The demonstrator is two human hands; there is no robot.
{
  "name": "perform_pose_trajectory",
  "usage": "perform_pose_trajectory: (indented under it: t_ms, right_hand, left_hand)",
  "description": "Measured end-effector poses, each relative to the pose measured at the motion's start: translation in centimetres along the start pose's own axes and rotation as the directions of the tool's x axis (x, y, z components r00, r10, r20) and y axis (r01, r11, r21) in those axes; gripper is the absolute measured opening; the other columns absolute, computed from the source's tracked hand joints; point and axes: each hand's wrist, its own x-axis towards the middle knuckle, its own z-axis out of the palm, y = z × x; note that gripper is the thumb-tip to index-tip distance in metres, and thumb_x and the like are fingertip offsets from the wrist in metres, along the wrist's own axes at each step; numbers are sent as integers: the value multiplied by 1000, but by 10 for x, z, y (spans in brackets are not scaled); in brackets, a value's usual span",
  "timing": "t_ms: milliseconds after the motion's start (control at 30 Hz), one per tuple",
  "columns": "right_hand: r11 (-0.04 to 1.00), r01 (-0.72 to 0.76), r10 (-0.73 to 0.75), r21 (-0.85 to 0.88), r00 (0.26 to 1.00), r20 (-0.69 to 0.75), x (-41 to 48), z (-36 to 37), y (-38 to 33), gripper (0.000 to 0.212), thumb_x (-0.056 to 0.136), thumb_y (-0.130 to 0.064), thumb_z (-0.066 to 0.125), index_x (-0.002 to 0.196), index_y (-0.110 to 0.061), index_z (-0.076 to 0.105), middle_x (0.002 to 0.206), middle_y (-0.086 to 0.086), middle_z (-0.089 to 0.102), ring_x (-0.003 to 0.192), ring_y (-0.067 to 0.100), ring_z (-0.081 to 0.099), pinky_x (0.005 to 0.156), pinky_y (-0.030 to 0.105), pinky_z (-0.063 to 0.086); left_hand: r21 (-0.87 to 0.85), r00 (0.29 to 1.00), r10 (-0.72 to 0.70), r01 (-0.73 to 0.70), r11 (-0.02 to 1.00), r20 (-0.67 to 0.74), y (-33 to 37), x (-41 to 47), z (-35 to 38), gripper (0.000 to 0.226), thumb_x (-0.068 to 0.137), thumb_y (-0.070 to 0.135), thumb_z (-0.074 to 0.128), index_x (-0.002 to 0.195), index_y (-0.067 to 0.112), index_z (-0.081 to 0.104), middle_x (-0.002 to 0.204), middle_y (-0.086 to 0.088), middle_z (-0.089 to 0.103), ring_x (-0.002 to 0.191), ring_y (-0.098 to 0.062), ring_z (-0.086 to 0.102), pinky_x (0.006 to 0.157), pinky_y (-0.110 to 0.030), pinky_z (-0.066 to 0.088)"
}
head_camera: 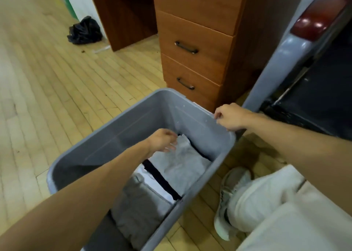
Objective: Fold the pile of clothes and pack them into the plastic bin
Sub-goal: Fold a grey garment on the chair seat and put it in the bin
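A grey plastic bin (106, 142) stands on the wooden floor in front of me. Inside lie folded clothes: a light grey garment (182, 165) on top at the far end, a black piece (162, 178) and a white one (152, 186) under it, and a darker grey folded garment (137, 208) nearer me. My left hand (163, 140) reaches into the bin with relaxed, slightly blurred fingers just over the light grey garment's far edge. My right hand (229, 117) grips the bin's far right rim, fingers curled over the edge.
A wooden drawer unit (194, 45) stands right behind the bin. A grey frame with a dark panel (285, 60) rises at the right. My leg in pale trousers and a white shoe (230, 199) is beside the bin. A black bag (84, 30) lies at the far left.
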Motion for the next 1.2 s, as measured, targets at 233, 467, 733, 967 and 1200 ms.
perform_pose_trajectory:
  t_ms: [233,467,733,967,1200]
  right_hand:
    - [983,-183,185,34,944,-273,-81,-93,80,20,92,-23,53,108,-19,64,111,9,64,99,29,60,88,43,52]
    - [885,-382,460,265,800,-385,-190,-130,178,34,91,-28,52,125,-24,54,122,6,58,107,26,58,93,39,50]
    - [734,-574,679,363,627,-381,-304,-143,274,32,93,-32,51,122,-19,55,120,5,59,107,26,58,88,38,50]
    - [580,-603,803,547,310,-509,-393,-123,348,26,94,-21,44,112,-20,61,107,8,67,96,28,62,78,34,49]
    - [401,-599,905,693,142,-401,-447,-89,416,25,96,-23,45,107,-11,64,99,10,68,89,27,63,74,31,49]
  left_hand:
    - [125,939,324,-338,933,116,153,-9,55,18,101,12,44,102,12,63,87,-4,67,76,-14,65,67,-22,51]
    - [180,776,568,-621,763,273,280,-45,169,24,98,12,46,82,20,62,78,-1,65,68,-11,62,61,-19,44]
    - [341,628,572,-773,535,528,364,-85,299,15,95,19,53,90,24,65,93,2,68,87,-8,64,72,-19,47]
    - [352,475,412,-872,341,778,393,-121,423,16,96,22,49,96,29,63,99,7,65,100,-10,60,95,-32,48]
    - [302,384,352,-915,266,854,390,-137,534,24,94,19,50,107,11,68,99,4,63,103,-19,61,93,-36,50]
